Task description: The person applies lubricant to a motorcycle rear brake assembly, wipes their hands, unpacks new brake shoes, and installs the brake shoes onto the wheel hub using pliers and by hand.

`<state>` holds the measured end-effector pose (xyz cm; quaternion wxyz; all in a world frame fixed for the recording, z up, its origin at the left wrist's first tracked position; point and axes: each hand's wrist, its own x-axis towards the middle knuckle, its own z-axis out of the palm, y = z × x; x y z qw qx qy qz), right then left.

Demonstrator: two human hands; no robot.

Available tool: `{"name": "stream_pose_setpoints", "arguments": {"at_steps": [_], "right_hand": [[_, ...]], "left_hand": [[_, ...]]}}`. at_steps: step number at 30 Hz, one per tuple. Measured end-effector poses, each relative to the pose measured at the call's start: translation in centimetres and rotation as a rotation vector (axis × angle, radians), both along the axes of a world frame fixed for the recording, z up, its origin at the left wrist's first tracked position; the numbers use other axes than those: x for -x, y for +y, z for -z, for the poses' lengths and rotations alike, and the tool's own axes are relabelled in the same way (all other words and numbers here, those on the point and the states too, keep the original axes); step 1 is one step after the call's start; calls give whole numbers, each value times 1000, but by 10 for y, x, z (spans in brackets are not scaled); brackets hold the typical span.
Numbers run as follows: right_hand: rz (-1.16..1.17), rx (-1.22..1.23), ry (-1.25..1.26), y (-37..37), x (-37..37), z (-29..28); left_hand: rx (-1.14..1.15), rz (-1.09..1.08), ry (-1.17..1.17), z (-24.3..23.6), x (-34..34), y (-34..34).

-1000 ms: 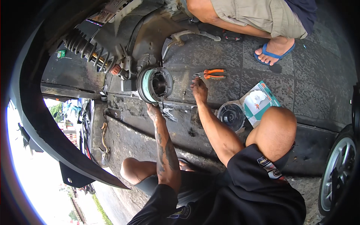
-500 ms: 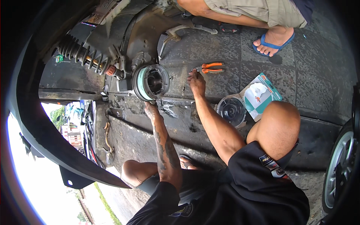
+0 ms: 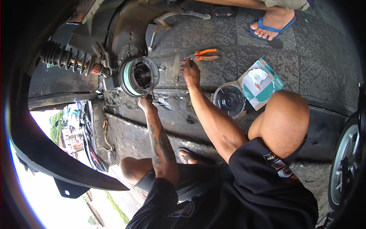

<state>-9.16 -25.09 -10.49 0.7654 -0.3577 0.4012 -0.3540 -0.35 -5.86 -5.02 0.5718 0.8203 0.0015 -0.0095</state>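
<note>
A round black wheel hub [image 3: 154,78] with a pale green band round its side is mounted at the end of a dark arm. My left hand [image 3: 145,104] is closed at the hub's lower rim, its fingers partly hidden behind it. To the right, my right hand [image 3: 190,74] is low over the floor mat, fingers bent together; whatever they pinch is too small to make out. Close beyond those fingertips lies a pair of pliers [image 3: 206,54] with orange handles, its nose toward the hand.
A clear container with a black round part [image 3: 230,100] lies beside a green-and-white card package [image 3: 262,82]. Left of the hub is a coil spring shock absorber [image 3: 70,61]. Another person's foot in a blue flip-flop [image 3: 272,26] is at the far right. A spoked wheel [image 3: 345,170] stands at the right edge.
The whole view has shifted, so most things sit further left and higher. My right hand has drawn slightly back from the pliers. My left hand stays at the hub's lower rim.
</note>
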Motion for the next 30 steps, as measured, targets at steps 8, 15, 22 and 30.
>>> {"name": "stream_pose_setpoints", "arguments": {"at_steps": [8, 15, 22, 30], "right_hand": [[-20, -68, 102, -12, 7, 26], [-102, -120, -22, -2, 12, -6], [-79, -13, -30, -19, 11, 13], [-17, -140, -67, -22, 11, 9]], "left_hand": [[173, -84, 190, -7, 38, -26], [650, -227, 379, -20, -6, -3], [649, -210, 443, -11, -21, -34], [603, -112, 250, -19, -16, -20]]}}
